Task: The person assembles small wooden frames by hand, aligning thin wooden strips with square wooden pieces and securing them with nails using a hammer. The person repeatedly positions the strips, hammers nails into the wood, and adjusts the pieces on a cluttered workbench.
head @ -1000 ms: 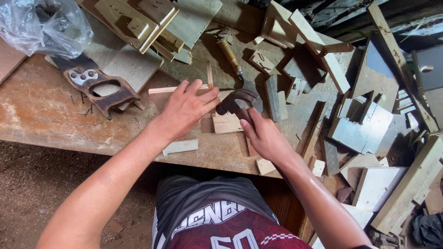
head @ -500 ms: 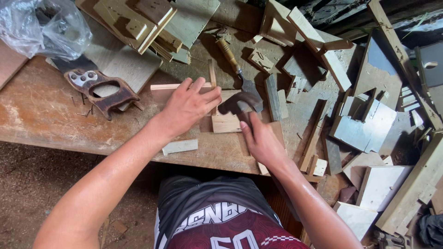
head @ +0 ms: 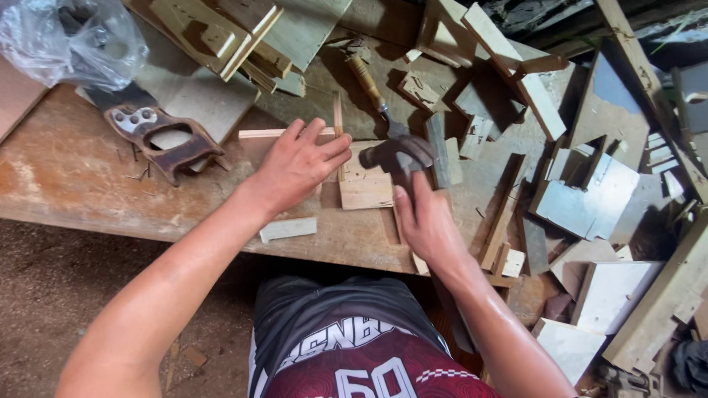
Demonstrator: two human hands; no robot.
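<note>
While my right hand (head: 428,225) is wrapped around the handle of a claw hammer (head: 398,152), its dark head sits just above the top right corner of a small square wood block (head: 365,184) on the workbench (head: 66,191). My left hand (head: 299,163) rests beside the block's left edge, fingers spread apart, touching a thin wooden strip (head: 258,133). A handsaw (head: 158,136) lies well to the left.

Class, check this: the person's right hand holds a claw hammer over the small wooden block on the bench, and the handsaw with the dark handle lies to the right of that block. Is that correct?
Not quite. The right hand does hold the claw hammer over the small wooden block, but the handsaw lies to the left of the block, beyond the left hand. The head view shows this.
</note>
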